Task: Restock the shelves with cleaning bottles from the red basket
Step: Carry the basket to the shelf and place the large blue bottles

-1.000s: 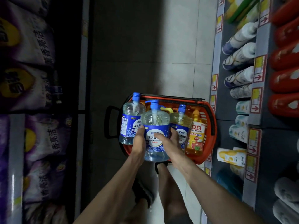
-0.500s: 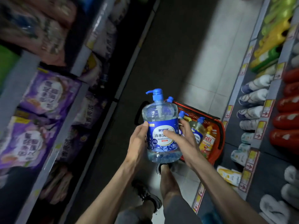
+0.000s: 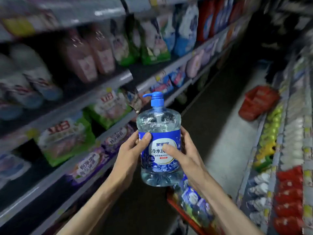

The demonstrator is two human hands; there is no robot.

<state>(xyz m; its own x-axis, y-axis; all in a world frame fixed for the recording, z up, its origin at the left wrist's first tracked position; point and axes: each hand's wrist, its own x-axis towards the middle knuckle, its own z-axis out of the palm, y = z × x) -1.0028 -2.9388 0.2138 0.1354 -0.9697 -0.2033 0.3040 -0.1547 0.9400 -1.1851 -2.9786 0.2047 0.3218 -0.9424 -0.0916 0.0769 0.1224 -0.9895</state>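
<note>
Blue-labelled bottle (image 3: 159,173), clasped between left hand (image 3: 131,150) and right hand (image 3: 186,155), needs both palms until its base sits flat on a shelf (image 3: 126,77) left of the grip.

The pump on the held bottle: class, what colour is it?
Blue. The pump tops the clear bottle held in both hands; the head view, the only one, shows it plainly.
</note>
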